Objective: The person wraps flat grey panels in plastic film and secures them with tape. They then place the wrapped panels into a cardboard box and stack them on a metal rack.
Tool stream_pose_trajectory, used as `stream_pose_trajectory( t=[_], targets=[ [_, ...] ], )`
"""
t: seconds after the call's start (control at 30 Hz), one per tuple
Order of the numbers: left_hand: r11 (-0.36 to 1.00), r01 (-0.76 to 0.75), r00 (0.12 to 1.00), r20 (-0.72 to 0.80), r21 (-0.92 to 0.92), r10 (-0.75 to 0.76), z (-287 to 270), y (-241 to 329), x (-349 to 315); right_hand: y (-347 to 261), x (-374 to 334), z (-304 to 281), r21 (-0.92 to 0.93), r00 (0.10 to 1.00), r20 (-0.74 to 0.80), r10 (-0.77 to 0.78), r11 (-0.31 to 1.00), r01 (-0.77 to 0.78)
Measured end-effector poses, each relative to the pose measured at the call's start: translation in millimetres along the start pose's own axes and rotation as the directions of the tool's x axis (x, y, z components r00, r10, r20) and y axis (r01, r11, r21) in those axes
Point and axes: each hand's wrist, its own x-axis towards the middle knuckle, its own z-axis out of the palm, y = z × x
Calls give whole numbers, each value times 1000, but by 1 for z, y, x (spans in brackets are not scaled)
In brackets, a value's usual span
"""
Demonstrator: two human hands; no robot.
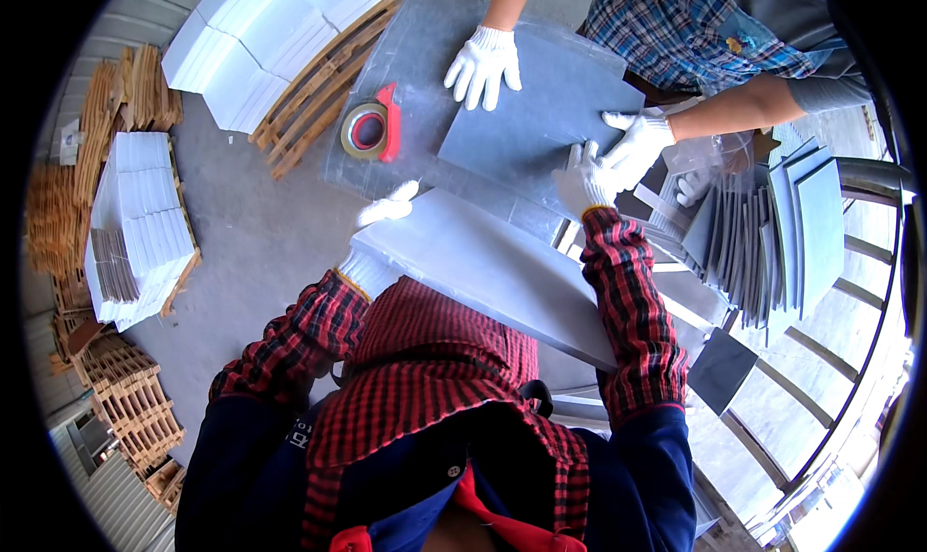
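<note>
Head view shows a pale slab (483,262) in front of the person's body, between the red-and-black checked apron (415,344) and the table (430,64). The left hand (388,207), in a white glove, bends around the left end of this slab, and I judge it clamped there. The right hand (585,182) is well apart from the left, at the near edge of a dark grey slab (541,93); whether it is closed on something, I cannot tell. Just beside it is one gloved hand of a co-worker (637,146), and the other (483,66) lies at the dark slab's far edge. To handle the pale slab well, I think it needs good support at both ends, because its right end, lying by the right forearm, shows no fingers under it and could dip. Its corners should stay away from the dark face, which may scratch, and from the red tape dispenser (390,117). Where gloves come so close, slow, agreed movements seem the safest for pinched fingers.
</note>
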Motion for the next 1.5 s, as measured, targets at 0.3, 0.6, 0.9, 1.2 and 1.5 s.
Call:
stream_pose_trajectory(
  t=[0.3,0.6,0.9,1.2,1.5],
  targets=[
    [1000,1,1000,-5,13,-1,2,0,-6,14,15,44,56,967,-253,19,998,-5],
    [999,-38,999,-18,7,38,-5,-7,-6,2,-11,45,101,989,-150,8,995,7],
    [999,-31,1000,-5,8,31,-13,-8,-3,8,-1,35,60,999,28,-46,997,44],
    [981,-153,984,110,123,140,-19,-12,0,6,-70,47,604,809,-252,-531,567,561],
    [921,-348,891,366,172,269,-40,-17,20,30,-86,54,789,946,-66,-316,564,243]
  ],
)
